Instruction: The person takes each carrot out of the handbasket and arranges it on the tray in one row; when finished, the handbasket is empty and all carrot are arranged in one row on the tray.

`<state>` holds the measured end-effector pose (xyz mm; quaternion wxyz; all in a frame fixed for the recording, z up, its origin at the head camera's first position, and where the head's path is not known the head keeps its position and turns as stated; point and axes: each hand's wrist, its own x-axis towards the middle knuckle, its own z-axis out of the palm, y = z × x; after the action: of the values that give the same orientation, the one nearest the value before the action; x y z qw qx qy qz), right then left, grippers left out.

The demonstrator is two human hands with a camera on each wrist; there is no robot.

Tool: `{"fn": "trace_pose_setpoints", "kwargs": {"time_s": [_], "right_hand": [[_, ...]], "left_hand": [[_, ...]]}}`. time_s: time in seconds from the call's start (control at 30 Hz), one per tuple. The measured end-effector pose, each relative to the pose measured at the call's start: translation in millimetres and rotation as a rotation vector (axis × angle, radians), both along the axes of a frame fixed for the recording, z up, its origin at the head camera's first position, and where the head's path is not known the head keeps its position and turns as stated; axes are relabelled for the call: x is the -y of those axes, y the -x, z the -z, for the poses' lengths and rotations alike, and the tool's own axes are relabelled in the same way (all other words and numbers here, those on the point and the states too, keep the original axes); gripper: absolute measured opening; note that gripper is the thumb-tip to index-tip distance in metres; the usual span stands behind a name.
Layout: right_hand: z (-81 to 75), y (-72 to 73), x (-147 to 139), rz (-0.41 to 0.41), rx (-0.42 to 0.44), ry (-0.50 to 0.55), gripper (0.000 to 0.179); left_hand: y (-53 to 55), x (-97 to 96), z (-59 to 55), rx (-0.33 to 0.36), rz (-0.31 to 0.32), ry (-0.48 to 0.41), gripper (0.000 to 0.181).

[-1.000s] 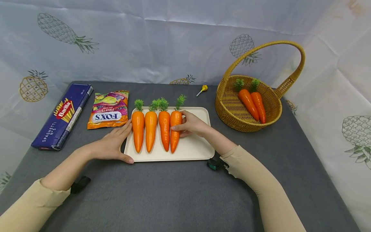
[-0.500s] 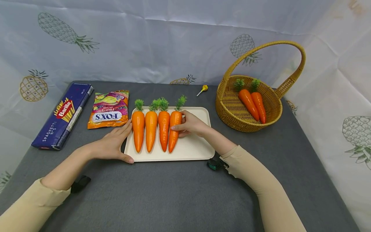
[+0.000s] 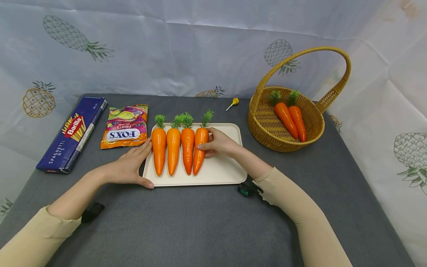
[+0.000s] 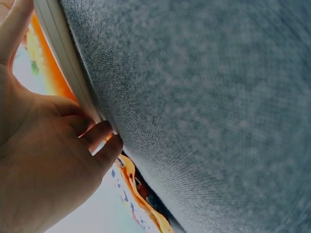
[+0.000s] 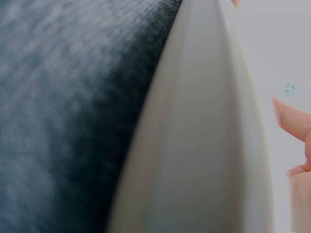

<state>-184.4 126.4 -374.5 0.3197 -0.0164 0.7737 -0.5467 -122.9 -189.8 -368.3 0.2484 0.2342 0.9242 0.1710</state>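
Several orange carrots with green tops lie side by side on a cream rectangular tray (image 3: 228, 172) in the head view. My right hand (image 3: 222, 144) holds the rightmost carrot (image 3: 199, 159), thumb on top and fingers along its right side. Its lower end lies against the neighbouring carrot (image 3: 188, 150). At the tray's left end rests my left hand (image 3: 128, 167), spread, with the thumb by the near corner and fingertips beside the leftmost carrot (image 3: 158, 150). The left wrist view shows those fingers at the tray's rim (image 4: 60, 56). In the right wrist view the tray wall (image 5: 204, 121) hides much.
A wicker basket (image 3: 267, 142) with a tall handle stands at the right and contains two carrots (image 3: 285, 119). Behind the tray lies a yellow lollipop (image 3: 235, 101). To the left are a FOX'S candy bag (image 3: 125, 126) and a blue spaghetti box (image 3: 71, 133).
My right hand has shifted the rightmost carrot slightly left, its tip most, and the neighbouring carrot has moved slightly left too. The left hand has stayed in place.
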Motion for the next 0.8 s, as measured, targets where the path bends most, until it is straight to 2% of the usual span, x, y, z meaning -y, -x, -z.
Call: {"fn": "trace_pose_setpoints", "kwargs": {"time_s": [0.2, 0.8], "right_hand": [[0.1, 0.3, 0.3, 0.001, -0.007, 0.010, 0.083], [-9.4, 0.6, -6.8, -0.025, -0.035, -0.060, 0.085]], "left_hand": [[-0.4, -0.5, -0.9, 0.000, -0.002, 0.001, 0.135], [-1.0, 1.8, 1.1, 0.008, -0.018, -0.001, 0.137]]}}
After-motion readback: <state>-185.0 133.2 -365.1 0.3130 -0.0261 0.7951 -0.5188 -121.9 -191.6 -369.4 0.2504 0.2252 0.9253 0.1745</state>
